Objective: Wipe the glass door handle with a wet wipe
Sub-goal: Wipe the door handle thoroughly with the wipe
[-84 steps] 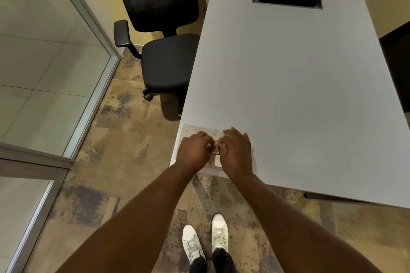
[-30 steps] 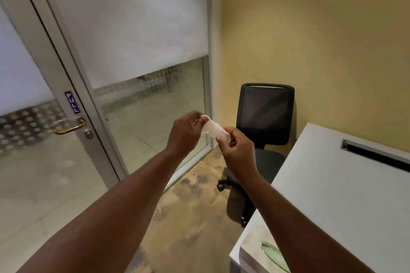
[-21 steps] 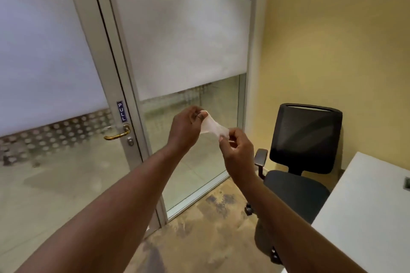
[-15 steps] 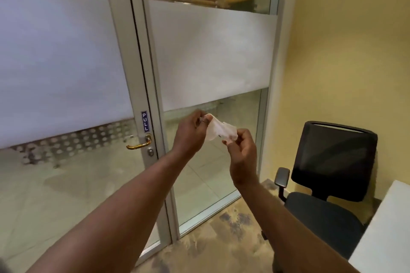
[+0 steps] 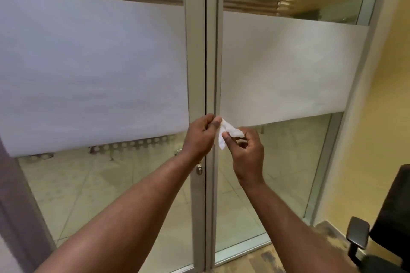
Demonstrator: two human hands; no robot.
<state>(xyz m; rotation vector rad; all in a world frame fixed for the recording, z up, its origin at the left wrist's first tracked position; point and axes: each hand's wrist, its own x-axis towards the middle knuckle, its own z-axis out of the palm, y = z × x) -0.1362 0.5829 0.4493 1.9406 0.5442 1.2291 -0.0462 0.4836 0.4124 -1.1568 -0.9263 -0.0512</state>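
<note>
Both hands, the left hand and right hand, pinch a crumpled wet wipe between their fingers, its length slanting down-right, in open air before the glass door, whose handle hides mostly behind the left wrist.

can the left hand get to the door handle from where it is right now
Probably yes. The left hand is right in front of the mostly hidden door handle, nothing visible between, but both hands pinch the wet wipe.
</note>
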